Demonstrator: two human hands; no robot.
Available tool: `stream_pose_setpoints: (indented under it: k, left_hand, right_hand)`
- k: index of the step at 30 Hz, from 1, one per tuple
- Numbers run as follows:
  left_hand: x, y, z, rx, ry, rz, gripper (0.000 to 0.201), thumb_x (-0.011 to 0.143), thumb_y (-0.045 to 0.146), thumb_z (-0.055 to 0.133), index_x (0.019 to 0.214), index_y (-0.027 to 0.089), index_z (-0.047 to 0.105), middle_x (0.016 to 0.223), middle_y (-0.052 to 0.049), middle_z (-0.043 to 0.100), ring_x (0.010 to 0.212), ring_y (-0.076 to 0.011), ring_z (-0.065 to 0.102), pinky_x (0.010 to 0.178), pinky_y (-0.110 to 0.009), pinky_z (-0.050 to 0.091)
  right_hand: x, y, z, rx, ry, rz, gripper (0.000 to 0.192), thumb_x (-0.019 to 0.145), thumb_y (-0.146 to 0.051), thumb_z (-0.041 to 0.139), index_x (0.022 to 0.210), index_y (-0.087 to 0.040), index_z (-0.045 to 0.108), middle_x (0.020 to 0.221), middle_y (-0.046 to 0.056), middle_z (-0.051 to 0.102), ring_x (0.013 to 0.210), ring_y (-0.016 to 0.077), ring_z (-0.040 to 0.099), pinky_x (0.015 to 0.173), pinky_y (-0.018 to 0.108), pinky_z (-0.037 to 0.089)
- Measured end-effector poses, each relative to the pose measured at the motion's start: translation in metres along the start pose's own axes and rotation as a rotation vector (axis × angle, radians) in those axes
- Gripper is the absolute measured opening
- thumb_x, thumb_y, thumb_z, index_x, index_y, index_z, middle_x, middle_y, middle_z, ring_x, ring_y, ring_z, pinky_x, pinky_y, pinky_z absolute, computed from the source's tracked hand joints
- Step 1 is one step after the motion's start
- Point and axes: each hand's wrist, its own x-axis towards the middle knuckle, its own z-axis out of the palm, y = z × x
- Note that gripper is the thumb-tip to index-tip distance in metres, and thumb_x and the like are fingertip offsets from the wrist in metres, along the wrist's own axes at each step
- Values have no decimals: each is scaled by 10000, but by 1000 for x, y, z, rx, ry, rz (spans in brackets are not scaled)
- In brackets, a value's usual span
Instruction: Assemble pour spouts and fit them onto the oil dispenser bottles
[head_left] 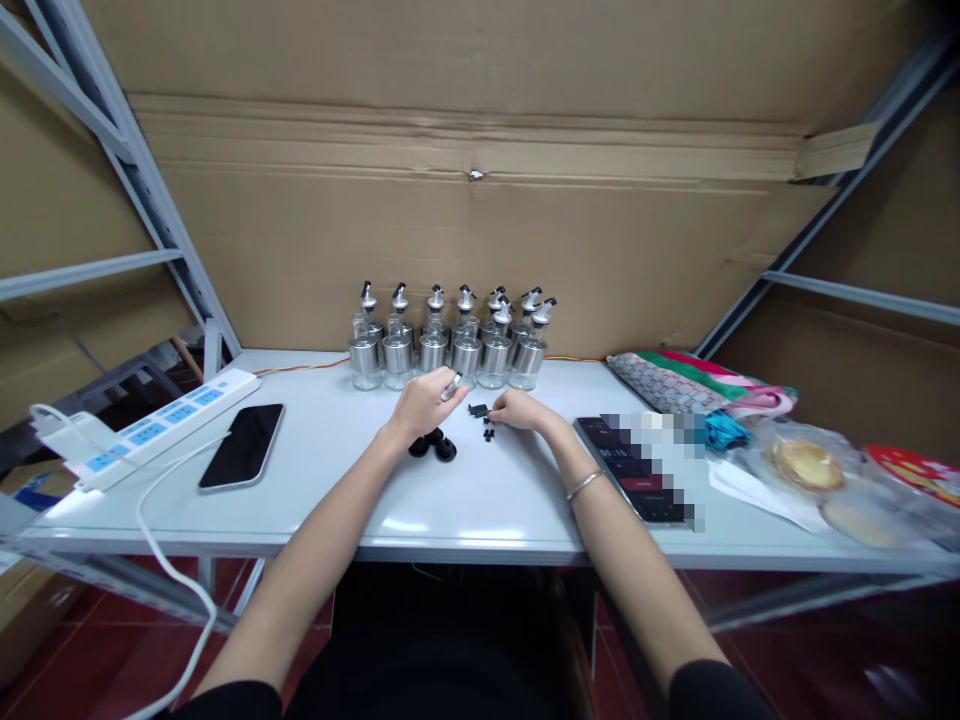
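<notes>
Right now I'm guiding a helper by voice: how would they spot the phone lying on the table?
On the white table, look left of the hands, beside the white power strip with blue sockets. The phone lies flat there, a dark slab with a blank screen, the only black thing on that side.

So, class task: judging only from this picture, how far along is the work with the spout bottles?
Looks done: a cluster of glass bottles with spouts fitted stands at the table's back edge. In hand: the left hand holds a small metal spout piece; the right hand touches small black parts. Left: black caps lie loose by the left wrist.
</notes>
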Motion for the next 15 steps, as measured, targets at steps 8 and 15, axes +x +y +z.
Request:
stream_pose_setpoints:
  k: [8,15]
  left_hand:
    - [-2,4,3,-7,-42,15,307,878,342,482,622,187,412,621,11,482,574,-123,467,560,-242,301]
    - [-1,8,-3,-105,-147,-119,253,890,393,456,757,191,530,606,20,579,563,-134,559,576,-226,341]
  right_hand:
    - [1,-4,-1,56,77,-58,313,812,-243,462,754,-108,739,604,32,633,546,102,468,571,217,333]
    - [2,-3,1,79,111,-78,280,771,-207,481,705,-101,732,583,43,631,540,110,469,566,230,326]
